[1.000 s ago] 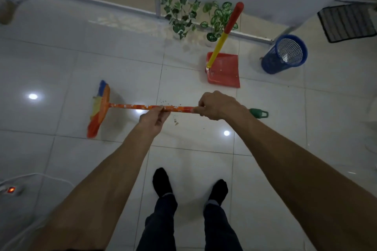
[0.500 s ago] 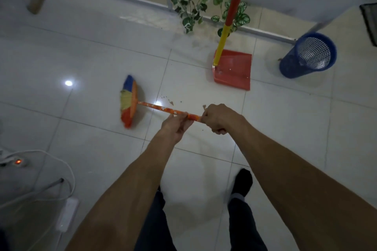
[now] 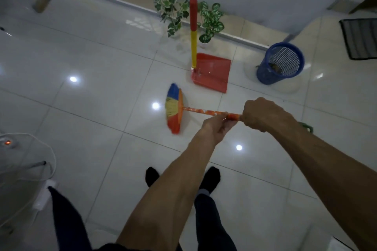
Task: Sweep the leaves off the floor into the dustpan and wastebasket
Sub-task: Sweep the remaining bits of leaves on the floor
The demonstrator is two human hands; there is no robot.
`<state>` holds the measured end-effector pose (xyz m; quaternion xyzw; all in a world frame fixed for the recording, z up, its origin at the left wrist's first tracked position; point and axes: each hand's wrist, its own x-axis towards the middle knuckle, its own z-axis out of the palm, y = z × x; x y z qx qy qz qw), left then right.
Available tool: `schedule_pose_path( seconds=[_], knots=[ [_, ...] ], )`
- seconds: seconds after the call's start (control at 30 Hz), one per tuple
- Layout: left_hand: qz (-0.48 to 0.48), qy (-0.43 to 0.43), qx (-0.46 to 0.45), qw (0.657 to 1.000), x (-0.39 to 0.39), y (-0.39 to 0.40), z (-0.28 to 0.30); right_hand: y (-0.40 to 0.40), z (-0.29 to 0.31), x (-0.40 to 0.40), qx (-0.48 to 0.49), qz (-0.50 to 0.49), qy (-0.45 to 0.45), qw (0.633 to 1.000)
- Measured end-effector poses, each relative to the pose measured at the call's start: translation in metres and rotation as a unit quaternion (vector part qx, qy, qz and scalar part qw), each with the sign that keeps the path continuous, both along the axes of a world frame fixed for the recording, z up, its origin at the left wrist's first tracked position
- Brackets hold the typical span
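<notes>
Flanking the red dustpan [image 3: 212, 71] are a blue mesh wastebasket [image 3: 280, 63] to its right and leafy plants [image 3: 210, 20] behind; white cables [image 3: 40, 149] lie far left. Left hand [image 3: 216, 126] and right hand [image 3: 263, 114] both clasp the orange broom [image 3: 204, 111], its multicoloured bristles just beside the dustpan's lip.
</notes>
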<state>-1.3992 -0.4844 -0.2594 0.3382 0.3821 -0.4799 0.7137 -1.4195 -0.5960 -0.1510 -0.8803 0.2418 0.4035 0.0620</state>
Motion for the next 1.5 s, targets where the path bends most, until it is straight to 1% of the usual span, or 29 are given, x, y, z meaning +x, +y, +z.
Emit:
schedule_pose_path(
  seconds=[0.07,0.13,0.2,0.27,0.43,0.57,0.7,0.83,1.03,1.17,1.27,1.33,1.4,1.5],
  knots=[
    [0.002,-0.012,-0.002,1.000,0.000,-0.008,0.017,-0.018,0.017,-0.001,0.047,-0.016,0.006,0.999],
    [-0.001,-0.022,0.015,1.000,0.006,-0.007,0.026,-0.028,0.034,0.003,0.088,-0.024,0.021,0.996],
    [-0.009,-0.035,0.035,0.999,0.015,0.002,0.030,-0.026,0.042,0.010,0.114,-0.021,0.015,0.993],
    [0.002,-0.043,0.053,0.998,0.025,0.015,0.028,-0.016,0.041,0.018,0.136,-0.027,0.005,0.990],
    [0.048,-0.060,0.108,0.991,0.038,0.048,-0.006,0.019,-0.004,0.038,0.153,-0.002,-0.029,0.988],
    [0.076,-0.034,0.141,0.986,0.035,0.049,-0.035,0.027,-0.049,0.040,0.129,0.019,-0.031,0.991],
    [0.084,-0.016,0.149,0.985,0.024,0.012,-0.050,-0.012,-0.073,0.038,0.137,0.011,-0.013,0.990],
    [0.101,-0.009,0.139,0.985,0.004,-0.065,-0.052,-0.086,-0.075,0.028,0.125,0.045,-0.001,0.991],
    [0.122,0.010,0.091,0.988,-0.023,-0.208,-0.040,-0.226,-0.052,0.020,0.097,0.078,0.043,0.991],
    [0.143,0.006,0.086,0.986,-0.021,-0.271,-0.017,-0.292,-0.017,0.033,0.137,0.076,0.061,0.986],
    [0.171,-0.011,0.120,0.978,-0.011,-0.294,0.000,-0.325,-0.001,0.043,0.177,0.070,0.060,0.980],
    [0.191,-0.035,0.155,0.969,-0.001,-0.292,0.007,-0.330,0.003,0.049,0.202,0.049,0.052,0.977],
    [0.184,-0.062,0.187,0.963,0.011,-0.278,0.006,-0.318,-0.002,0.053,0.233,0.022,0.035,0.972],
    [0.152,-0.084,0.224,0.959,0.029,-0.246,-0.006,-0.281,-0.025,0.053,0.266,-0.023,0.002,0.964]
  ],
)
